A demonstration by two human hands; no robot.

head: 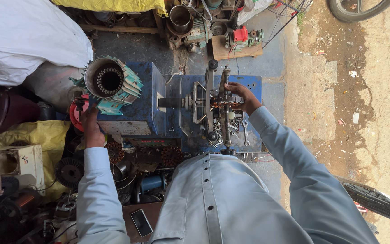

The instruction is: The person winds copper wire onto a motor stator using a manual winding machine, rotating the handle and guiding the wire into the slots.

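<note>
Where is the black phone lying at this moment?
In the head view the black phone lies low and left of centre on a brown board, between the person's left sleeve and shirt front.

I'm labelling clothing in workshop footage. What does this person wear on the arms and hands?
Both arms are in long light grey-blue shirt sleeves with cuffs at the wrists. The left hand and right hand are bare: no gloves, and no watch or rings are visible. The shirt has dark buttons down its front.

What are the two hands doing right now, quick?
Left hand: gripping the lower edge of the teal motor stator.
Right hand: closed on the copper wire coil on the winding machine.
</note>
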